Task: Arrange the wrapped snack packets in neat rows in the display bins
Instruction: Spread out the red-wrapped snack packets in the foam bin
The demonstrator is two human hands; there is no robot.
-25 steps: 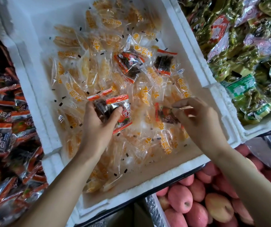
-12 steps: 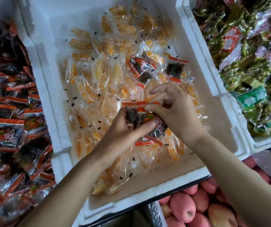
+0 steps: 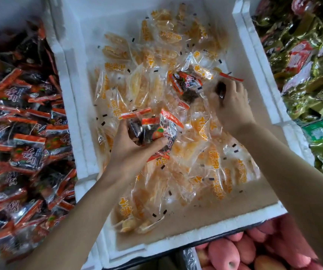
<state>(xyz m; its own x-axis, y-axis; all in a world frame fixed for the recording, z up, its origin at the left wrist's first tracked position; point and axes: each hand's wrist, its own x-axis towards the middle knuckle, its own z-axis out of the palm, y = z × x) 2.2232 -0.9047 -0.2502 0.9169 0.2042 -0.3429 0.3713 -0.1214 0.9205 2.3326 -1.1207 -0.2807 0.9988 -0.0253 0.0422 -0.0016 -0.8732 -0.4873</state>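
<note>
White foam forms the square display bin (image 3: 72, 114) at the centre, and everything else is placed against it. Inside lies a loose layer of clear-wrapped yellow snack packets (image 3: 211, 156), with a few dark, orange-edged ones scattered among them. The left hand (image 3: 131, 151) sits over the bin's middle, its arm entering across the near-left corner, fingers and thumb curled round a bundle of dark packets (image 3: 152, 131). The right hand (image 3: 234, 106) reaches toward the bin's far-right wall, knuckles up, fingers bent down and closed on a single dark packet (image 3: 221, 90); blur hides the exact fingertip hold. Another stray dark packet (image 3: 185, 84) lies between the hands, nearer the far wall. The step looks like culling strays before the yellow ones can be rowed. To do it well, lift each stray straight up by its body so the slippery yellow wrappers beneath stay put, stack it flat into the bundle with seal strips aligned, then move the lot to the matching dark packets (image 3: 24, 152) heaped just left of the bin. Green-wrapped packets (image 3: 312, 84) lie to its right, pink apples (image 3: 223, 254) below its near wall.
</note>
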